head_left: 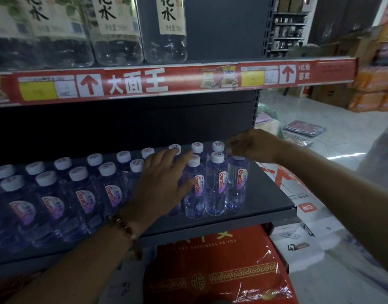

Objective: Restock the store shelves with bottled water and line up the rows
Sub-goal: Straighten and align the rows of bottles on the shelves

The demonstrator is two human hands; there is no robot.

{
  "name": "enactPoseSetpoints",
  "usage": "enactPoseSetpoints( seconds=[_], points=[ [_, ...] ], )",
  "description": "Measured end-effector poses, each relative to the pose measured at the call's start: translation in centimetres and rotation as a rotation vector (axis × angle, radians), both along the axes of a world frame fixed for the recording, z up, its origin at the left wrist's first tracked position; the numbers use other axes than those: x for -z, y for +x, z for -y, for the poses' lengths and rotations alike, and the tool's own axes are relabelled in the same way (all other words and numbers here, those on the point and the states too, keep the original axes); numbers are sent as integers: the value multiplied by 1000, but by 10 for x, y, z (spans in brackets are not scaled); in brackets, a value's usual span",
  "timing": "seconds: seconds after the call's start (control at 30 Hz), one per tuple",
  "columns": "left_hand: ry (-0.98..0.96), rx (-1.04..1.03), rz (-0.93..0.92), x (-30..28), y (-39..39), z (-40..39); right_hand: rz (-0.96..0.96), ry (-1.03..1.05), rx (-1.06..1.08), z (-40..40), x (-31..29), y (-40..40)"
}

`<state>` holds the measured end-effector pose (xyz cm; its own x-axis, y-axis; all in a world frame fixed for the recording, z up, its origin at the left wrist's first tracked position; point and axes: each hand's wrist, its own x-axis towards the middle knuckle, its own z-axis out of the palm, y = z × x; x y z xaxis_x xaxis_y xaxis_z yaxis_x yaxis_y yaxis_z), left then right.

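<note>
Small water bottles with white caps and pink labels stand in two rows on the dark shelf (269, 200). My left hand (164, 183) lies spread with straight fingers against the front-row bottles, touching one bottle (194, 187). My right hand (254, 145) is over the rightmost bottle (236, 185), its fingers curled round the cap, which is hidden under them. Another front bottle (217, 183) stands between the two. The right end of the shelf is bare.
Large clear bottles (166, 29) stand on the upper shelf above a red price strip (188, 81). A red plastic-wrapped pack (221, 270) lies below the shelf. Boxes (375, 84) are stacked across the aisle floor at the right.
</note>
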<state>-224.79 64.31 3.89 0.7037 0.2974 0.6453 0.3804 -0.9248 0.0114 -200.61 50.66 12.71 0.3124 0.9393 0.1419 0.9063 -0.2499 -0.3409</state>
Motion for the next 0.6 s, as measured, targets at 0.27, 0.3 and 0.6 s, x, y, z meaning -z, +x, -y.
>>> enactPoseSetpoints(
  seconds=[0.27, 0.3, 0.6],
  points=[
    [-16, -116, -75, -13, -8, -14, 50, -108, 9, -37, -9, -12],
    [-15, -131, -82, -13, -7, -14, 56, -122, 12, -40, -9, -12],
    [-231, 40, 36, -24, -17, -14, 84, 64, -111, -28, 8, -40]
  ],
)
